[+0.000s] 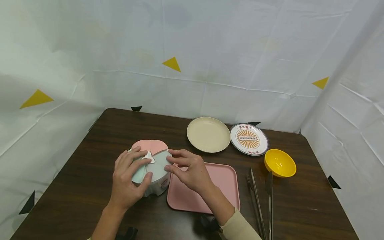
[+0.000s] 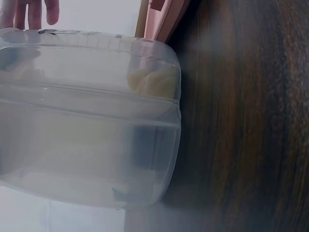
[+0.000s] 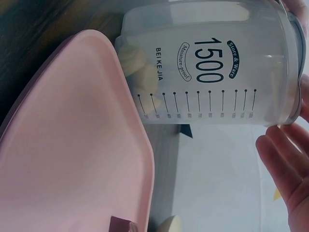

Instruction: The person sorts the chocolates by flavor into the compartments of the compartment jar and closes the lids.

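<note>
1. The dark wooden table (image 1: 90, 186) carries everything.
2. The pink tray (image 1: 207, 186) lies at the near middle.
3. The clear container (image 3: 207, 63) stands upright just left of the tray, its pink-and-green lid (image 1: 159, 163) on top.
4. The left hand (image 1: 127, 180) rests loosely over the lid's left side, fingers spread.
5. The right hand (image 1: 193, 170) touches the lid's right edge with fingertips, not clenched.
6. The cream plate (image 1: 208, 135) sits far, beyond the tray.
7. The patterned plate (image 1: 249, 139) is just right of it.
8. The yellow bowl (image 1: 280, 163) stands nearer, to the right.
9. Metal tongs (image 1: 271, 206) lie right of the tray.
10. Pale pieces (image 3: 145, 75) lie at the container's bottom.
11. A white tab (image 1: 149, 155) marks the lid's centre, by the left fingertips.
</note>
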### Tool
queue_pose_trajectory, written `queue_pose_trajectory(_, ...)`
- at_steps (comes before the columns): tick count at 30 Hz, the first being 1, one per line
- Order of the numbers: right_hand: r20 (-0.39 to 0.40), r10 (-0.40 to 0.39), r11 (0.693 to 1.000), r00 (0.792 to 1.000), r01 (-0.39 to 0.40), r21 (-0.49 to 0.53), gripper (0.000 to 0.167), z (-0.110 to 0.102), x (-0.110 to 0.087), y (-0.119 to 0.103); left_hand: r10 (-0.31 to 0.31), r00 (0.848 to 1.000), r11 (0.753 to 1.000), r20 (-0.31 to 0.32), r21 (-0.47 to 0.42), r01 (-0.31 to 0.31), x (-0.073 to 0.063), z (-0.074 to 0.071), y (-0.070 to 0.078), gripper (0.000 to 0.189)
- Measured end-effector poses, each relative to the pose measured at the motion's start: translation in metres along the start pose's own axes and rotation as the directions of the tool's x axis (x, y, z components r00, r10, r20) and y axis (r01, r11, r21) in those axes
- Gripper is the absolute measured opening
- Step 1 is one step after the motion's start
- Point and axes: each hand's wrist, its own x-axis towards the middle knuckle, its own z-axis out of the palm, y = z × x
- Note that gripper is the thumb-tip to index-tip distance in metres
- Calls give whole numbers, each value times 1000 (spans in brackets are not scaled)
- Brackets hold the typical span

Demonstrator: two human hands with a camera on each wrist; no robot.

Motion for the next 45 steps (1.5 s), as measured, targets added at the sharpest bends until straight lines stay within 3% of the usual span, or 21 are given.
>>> queue_pose_trajectory(5,5,-4,999,1000,4,-38,30,0,-1,-1,14,1000,1000,-15,11,-14,-1,1,0,28)
queue_pose_trajectory(10,17,-59,974,998,61,-219,32,-1,-2,-6,17,1000,1000,-5,12,-17,-1,-1,-1,28)
queue_pose_trajectory(13,21,-126,917,992,125,-378,28,-2,-3,-12,21,1000,999,-4,-40,-21,-1,-4,-3,26)
queue_pose_trajectory(17,65,-226,819,972,225,-527,22,-2,-2,-22,13,1000,993,10,-116,-12,0,-9,-7,24)
queue_pose_trajectory(20,171,-269,758,948,318,-570,29,-1,-1,-30,3,999,993,39,-114,2,1,-12,-9,25)
queue_pose_trajectory(22,247,-276,734,929,370,-570,35,0,-1,-33,-1,998,995,57,-103,7,0,-14,-11,26)
queue_pose_trajectory(26,311,-248,742,917,386,-548,37,1,0,-35,5,998,996,60,-85,0,-1,-16,-11,27)
queue_pose_trajectory(35,250,-165,761,954,284,-583,34,-6,4,-26,30,999,999,27,-40,-28,-2,-22,-9,25)
queue_pose_trajectory(41,258,-90,747,962,237,-621,36,-10,6,-23,60,997,989,55,-138,-52,0,-30,-3,28)
queue_pose_trajectory(45,281,-132,787,951,273,-554,35,-11,5,-28,82,992,980,95,-186,-63,7,-39,7,39)
